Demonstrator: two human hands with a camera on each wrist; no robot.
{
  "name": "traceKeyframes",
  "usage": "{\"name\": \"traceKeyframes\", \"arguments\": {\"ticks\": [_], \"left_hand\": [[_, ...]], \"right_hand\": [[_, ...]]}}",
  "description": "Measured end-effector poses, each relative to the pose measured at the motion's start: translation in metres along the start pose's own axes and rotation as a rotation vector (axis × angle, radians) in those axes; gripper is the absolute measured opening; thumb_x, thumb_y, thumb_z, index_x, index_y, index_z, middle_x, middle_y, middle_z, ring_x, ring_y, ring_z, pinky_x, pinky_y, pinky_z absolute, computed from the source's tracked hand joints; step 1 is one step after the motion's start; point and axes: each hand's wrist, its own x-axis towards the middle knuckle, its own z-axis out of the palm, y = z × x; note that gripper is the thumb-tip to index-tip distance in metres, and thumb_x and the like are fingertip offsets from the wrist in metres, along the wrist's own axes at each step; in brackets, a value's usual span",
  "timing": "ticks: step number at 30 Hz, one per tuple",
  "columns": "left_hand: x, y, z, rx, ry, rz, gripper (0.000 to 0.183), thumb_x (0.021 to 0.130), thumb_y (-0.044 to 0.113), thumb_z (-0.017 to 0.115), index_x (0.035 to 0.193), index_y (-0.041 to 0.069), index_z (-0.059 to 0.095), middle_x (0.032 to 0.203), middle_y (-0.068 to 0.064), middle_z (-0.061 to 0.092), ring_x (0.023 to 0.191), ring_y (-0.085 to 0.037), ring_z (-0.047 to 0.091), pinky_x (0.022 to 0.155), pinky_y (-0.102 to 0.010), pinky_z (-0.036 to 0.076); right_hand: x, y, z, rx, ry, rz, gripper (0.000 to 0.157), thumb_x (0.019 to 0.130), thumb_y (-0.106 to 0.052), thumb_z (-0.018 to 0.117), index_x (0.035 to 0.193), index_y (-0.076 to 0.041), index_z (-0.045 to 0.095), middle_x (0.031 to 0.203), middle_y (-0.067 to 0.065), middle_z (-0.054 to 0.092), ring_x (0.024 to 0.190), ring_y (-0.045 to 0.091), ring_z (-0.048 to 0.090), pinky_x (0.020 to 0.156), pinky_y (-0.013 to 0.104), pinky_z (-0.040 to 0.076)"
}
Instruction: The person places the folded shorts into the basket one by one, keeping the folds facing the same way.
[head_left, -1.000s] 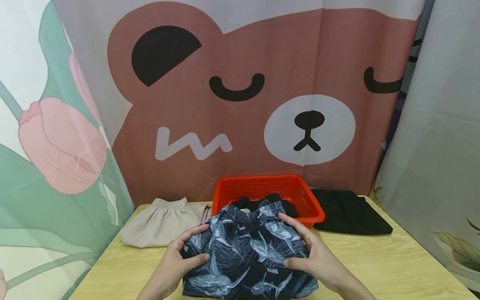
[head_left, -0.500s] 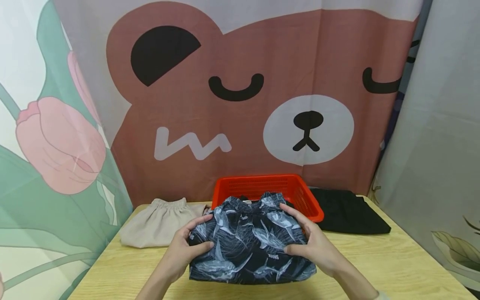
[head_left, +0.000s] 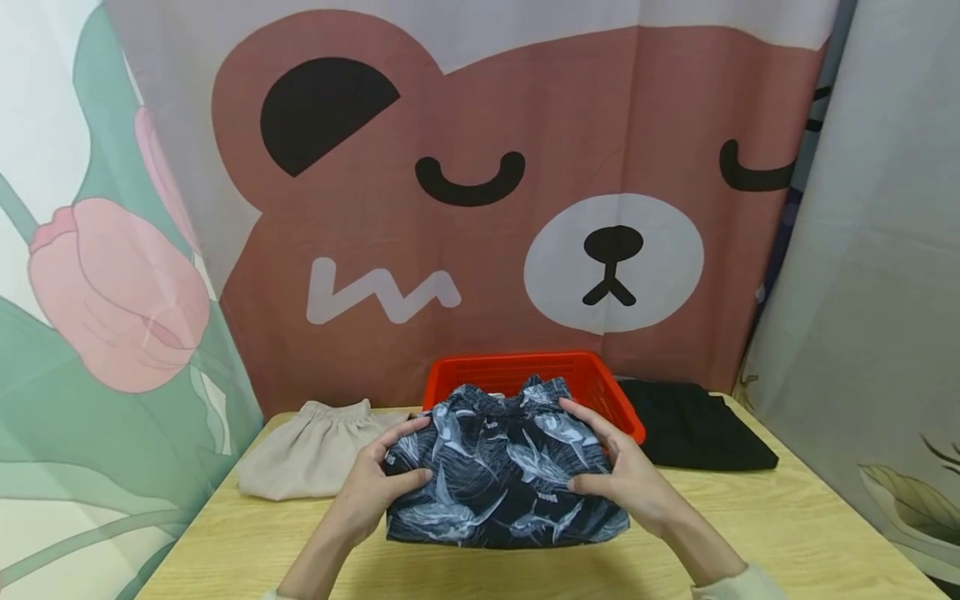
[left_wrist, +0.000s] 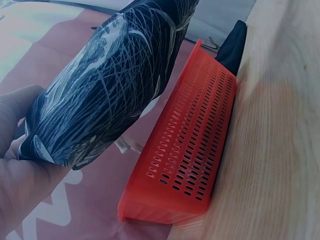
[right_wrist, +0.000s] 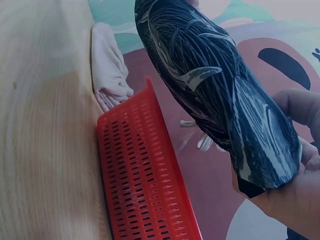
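Note:
A folded pair of dark shorts with a grey-white shark print hangs above the table between my two hands. Its gathered waistband faces the red basket behind it. My left hand grips the left side, thumb on the front face. At the opposite side my right hand holds it the same way. In the left wrist view the shorts are seen edge-on, well off the wood. The right wrist view shows the shorts pinched at their end, with pale drawstring tips dangling below.
The red perforated basket stands at the back of the wooden table; the shorts hide most of its inside. Folded beige shorts lie to its left, a folded black garment to its right. A bear-print curtain hangs behind.
Both hands have raised the printed shorts and moved them forward, toward the basket. Their lower edge has come off the front of the table, and they now cover more of the basket.

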Motion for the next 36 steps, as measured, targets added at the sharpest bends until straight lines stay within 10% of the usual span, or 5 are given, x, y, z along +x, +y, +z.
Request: {"name": "traceKeyframes", "arguments": {"ticks": [7, 17, 32, 36], "left_hand": [[0.011, 0.004, -0.001, 0.04, -0.005, 0.011, 0.066, 0.073, -0.013, 0.073, 0.134, 0.009, 0.058, 0.144, -0.011, 0.04, 0.118, -0.031, 0.048, 0.087, -0.034, 0.05], [0.027, 0.006, 0.005, 0.157, -0.007, 0.033, 0.061, 0.076, -0.009, 0.073, 0.131, 0.014, 0.061, 0.146, -0.008, 0.039, 0.131, -0.032, 0.035, 0.097, -0.046, 0.043], [0.054, 0.005, 0.01, 0.16, -0.017, 0.015, 0.06, 0.078, -0.007, 0.072, 0.132, 0.016, 0.06, 0.145, -0.009, 0.041, 0.124, -0.032, 0.045, 0.096, -0.046, 0.044], [0.06, 0.003, 0.011, 0.136, -0.011, 0.001, 0.061, 0.078, -0.009, 0.071, 0.133, 0.014, 0.059, 0.148, -0.01, 0.035, 0.13, -0.032, 0.038, 0.099, -0.049, 0.041]], "right_hand": [[0.006, -0.001, -0.004, -0.097, 0.044, -0.008, 0.084, 0.076, -0.002, 0.076, 0.148, -0.026, 0.039, 0.156, 0.003, 0.021, 0.139, 0.034, 0.017, 0.103, 0.067, 0.021], [0.017, 0.0, -0.019, -0.077, 0.028, -0.037, 0.085, 0.076, 0.003, 0.074, 0.149, -0.024, 0.039, 0.156, 0.008, 0.016, 0.134, 0.039, 0.024, 0.095, 0.051, 0.043], [0.036, 0.007, -0.033, -0.145, 0.093, -0.051, 0.086, 0.073, 0.005, 0.073, 0.148, -0.023, 0.041, 0.158, 0.007, 0.015, 0.143, 0.033, 0.003, 0.106, 0.066, 0.013], [0.042, 0.008, -0.035, -0.148, 0.102, -0.045, 0.087, 0.072, 0.006, 0.073, 0.147, -0.023, 0.042, 0.157, 0.006, 0.018, 0.142, 0.033, 0.011, 0.104, 0.062, 0.025]]}}
